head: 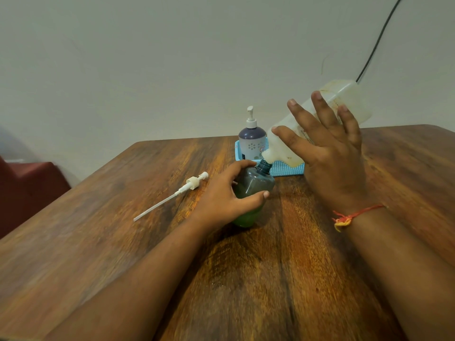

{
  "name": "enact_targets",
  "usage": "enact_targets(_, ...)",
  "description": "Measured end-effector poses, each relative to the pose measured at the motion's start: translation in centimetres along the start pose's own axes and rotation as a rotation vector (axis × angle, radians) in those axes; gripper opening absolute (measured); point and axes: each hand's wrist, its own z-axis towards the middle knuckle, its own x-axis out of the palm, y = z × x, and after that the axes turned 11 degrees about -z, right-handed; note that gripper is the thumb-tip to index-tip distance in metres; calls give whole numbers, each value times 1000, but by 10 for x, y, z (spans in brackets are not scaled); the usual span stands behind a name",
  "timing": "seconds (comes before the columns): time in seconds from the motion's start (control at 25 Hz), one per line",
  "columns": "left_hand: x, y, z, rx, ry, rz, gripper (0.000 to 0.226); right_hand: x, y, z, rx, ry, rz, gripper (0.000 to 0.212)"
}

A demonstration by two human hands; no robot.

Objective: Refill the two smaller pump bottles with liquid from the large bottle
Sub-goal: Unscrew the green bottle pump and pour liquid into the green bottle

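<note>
Pouring is the step in hand, on the wooden table (283, 267). The large translucent bottle (344, 104) is tipped steeply, its mouth touching the neck of the green pump bottle (256, 185), just in front of the blue basket (288, 168). The right hand (330, 153) wraps the large bottle, fingers spread; the left hand (229, 195) grips the green bottle. To pour well, I judge both mouths should stay aligned, tilt raised slowly. The purple pump bottle (252, 139) stands in the basket; the removed pump head (194, 180) lies left of the green bottle.
</note>
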Motion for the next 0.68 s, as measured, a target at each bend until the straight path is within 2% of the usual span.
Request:
enact_targets(0.16, 0, 1, 0, 2, -7, -13, 74, -1, 3, -1, 78, 43, 23, 60)
enact_targets(0.36, 2, -2, 0, -4, -46, -21, 66, -3, 5, -3, 214, 227, 74, 82)
enact_targets(0.56, 3, -5, 0, -6, -72, -45, 60, 2, 7, -8, 284, 365, 162, 81)
enact_targets(0.68, 5, -4, 0, 7, -96, -87, 71, 8, 6, -13, 342, 438, 214, 82)
